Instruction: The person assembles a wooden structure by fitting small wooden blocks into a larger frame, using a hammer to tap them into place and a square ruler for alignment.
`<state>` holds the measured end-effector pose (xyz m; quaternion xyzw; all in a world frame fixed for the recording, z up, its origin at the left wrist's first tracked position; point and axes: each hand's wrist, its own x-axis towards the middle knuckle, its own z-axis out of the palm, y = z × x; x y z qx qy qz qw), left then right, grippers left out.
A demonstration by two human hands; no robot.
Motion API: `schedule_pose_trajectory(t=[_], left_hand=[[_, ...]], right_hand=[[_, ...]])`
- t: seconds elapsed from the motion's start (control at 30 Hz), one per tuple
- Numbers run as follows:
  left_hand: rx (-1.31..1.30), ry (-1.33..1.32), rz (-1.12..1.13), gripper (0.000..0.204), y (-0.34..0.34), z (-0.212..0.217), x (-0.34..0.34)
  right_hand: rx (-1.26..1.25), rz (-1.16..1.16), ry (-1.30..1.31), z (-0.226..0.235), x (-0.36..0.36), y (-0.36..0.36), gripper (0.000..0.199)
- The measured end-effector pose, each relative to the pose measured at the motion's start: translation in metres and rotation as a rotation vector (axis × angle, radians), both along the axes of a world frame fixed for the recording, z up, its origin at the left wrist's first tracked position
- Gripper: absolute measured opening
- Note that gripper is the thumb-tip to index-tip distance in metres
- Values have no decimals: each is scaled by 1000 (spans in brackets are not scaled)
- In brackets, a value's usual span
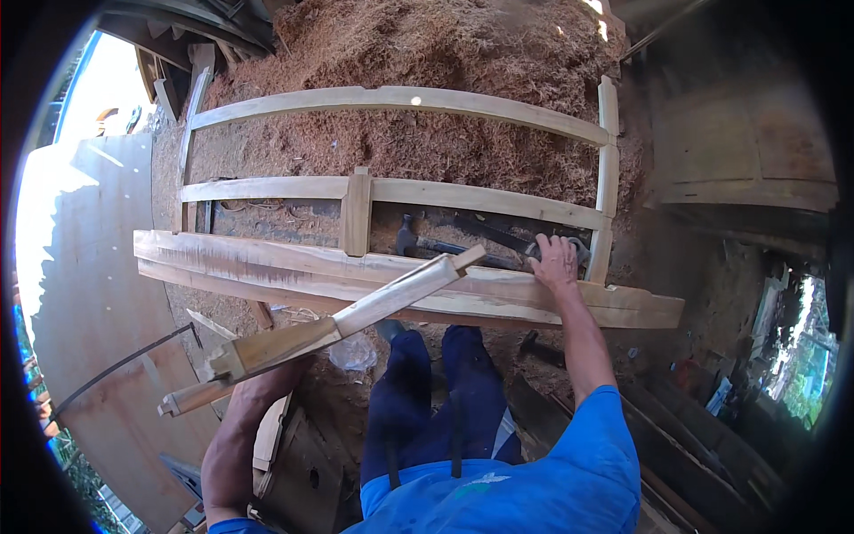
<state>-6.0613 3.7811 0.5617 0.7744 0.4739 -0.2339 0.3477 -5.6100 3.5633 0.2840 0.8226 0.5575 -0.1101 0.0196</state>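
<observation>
A wooden frame (391,191) is lying flat across the work surface, and its lower right opening is acting as a tray of sorts: a hammer (407,238) and dark metal tools (485,233) are resting inside it, at about 1 o'clock from the picture's centre. Sawdust (427,53) is piling up behind the frame at 12 o'clock.

The left hand (267,381), at 7 o'clock, is gripping a long shaped wooden piece (356,311) from underneath, fingers closed around it; the piece is slanting up toward 1 o'clock, its far end sitting over the wide plank (267,267) along the frame's near edge.

The right hand (556,262), at 3 o'clock, is reaching forward with the arm extended, palm down, fingers spread on the plank's far edge beside the tools; whether it is grasping anything cannot be told.
</observation>
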Motion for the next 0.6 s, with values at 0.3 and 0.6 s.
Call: schedule_pose_trajectory(t=[0.3, 0.6], left_hand=[[279, 17, -696, 26, -1, -76, 92], [249, 68, -784, 21, -34, -114, 140]], right_hand=[[-184, -218, 41, -20, 21, -13, 47], [71, -147, 300, -26, 42, -44, 64]])
